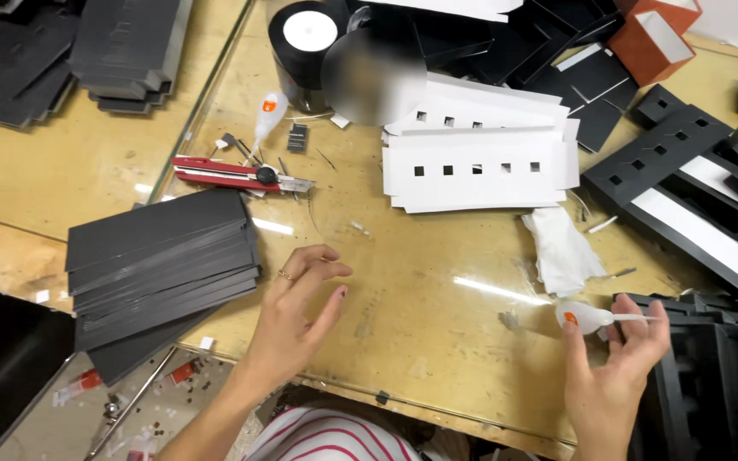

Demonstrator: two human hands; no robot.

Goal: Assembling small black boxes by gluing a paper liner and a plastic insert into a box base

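My left hand (pixel 296 312) hovers over the yellowish worktable (pixel 420 290) with its fingers apart and nothing in it, just right of a stack of dark grey card sheets (pixel 160 252). My right hand (pixel 612 376) holds a small white glue bottle (pixel 587 316) with an orange mark, its thin nozzle pointing right over a black cut-out card piece (pixel 711 376) at the table's right edge.
A red utility knife (pixel 237 175) and a second white glue bottle (pixel 268 115) lie beyond the grey stack. White cards with square holes (pixel 480 166) sit at centre back. A crumpled white cloth (pixel 561 248), black tape rolls (pixel 305 43) and black box parts (pixel 694 188) surround them.
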